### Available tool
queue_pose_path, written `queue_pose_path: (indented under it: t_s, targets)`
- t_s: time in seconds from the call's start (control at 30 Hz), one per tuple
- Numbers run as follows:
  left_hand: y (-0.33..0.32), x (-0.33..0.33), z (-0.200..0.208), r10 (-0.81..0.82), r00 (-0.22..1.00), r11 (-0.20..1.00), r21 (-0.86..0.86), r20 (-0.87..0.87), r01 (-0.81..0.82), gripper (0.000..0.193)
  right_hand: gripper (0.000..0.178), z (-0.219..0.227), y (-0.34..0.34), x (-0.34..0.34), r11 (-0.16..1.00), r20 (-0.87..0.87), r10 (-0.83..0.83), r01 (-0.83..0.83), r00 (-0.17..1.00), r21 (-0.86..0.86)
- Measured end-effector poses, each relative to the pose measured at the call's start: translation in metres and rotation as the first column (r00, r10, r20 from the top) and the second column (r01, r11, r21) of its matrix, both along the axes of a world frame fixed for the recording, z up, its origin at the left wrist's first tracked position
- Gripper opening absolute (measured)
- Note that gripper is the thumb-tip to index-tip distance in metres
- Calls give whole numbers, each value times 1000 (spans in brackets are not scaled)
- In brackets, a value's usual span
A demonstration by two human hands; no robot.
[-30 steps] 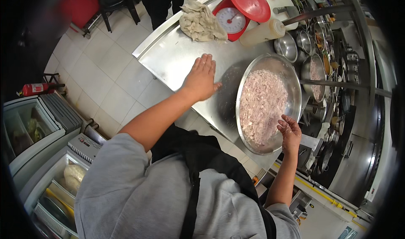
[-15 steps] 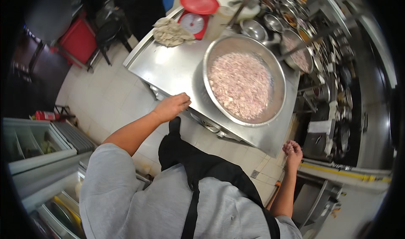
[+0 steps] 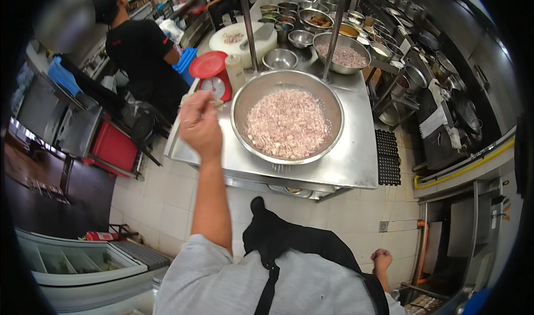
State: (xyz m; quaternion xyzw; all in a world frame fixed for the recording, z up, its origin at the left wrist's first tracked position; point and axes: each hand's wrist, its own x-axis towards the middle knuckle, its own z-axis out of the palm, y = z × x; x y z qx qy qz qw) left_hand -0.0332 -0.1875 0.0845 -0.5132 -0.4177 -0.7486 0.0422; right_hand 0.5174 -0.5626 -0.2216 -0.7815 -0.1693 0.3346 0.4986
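Steel tabletop [image 3: 357, 158] bears the bowl [image 3: 335, 113], seemingly between steps; touching it calls for a reach from the half-curled left hand [image 3: 201, 120] or near, loosely curled right hand [image 3: 381, 258], holds unclear.

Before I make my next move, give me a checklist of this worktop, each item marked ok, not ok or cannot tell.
1. Large steel bowl upright on the steel table: ok.
2. Chopped pinkish food inside the rim: ok, no heap shows over the edge.
3. Left hand empty: cannot tell, its fingers are blurred.
4. Both hands at the table: not ok, the right hand is off to the right, away from it.
5. Cleaver clear of both hands: ok, it lies at the white board.
6. Bowl's far-left side free: not ok, the squeeze bottle stands close by.
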Motion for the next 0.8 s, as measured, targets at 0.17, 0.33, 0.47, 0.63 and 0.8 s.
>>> queue_pose_path:
  t_s: [0.17, 0.33, 0.47, 0.63, 0.8]
  targets:
    - [46, 44, -118, -698, 665, 443, -890, -265, 111, 56, 2, 45, 143, -25, 970, 4, 137, -135, 991, 204]
    - [31, 23, -128, -602, 677, 646, -757, -424, 100, 37, 2, 96, 246, -104, 883, 182, 176, -237, 967, 405]
    - [32, 9, -123, -674, 689, 598, -745, -268, 295, 30, 6, 126, 308, -156, 926, -82, 117, -79, 990, 370]
    - [53, -12, -103, -648, 711, 655, -676, -272, 338, 30, 10, 112, 349, -179, 962, -164, 50, -3, 985, 273]
    - [65, -21, -122, -755, 600, 531, -782, -262, 327, 25, 10, 96, 370, -199, 967, -205, -44, 93, 978, 237]
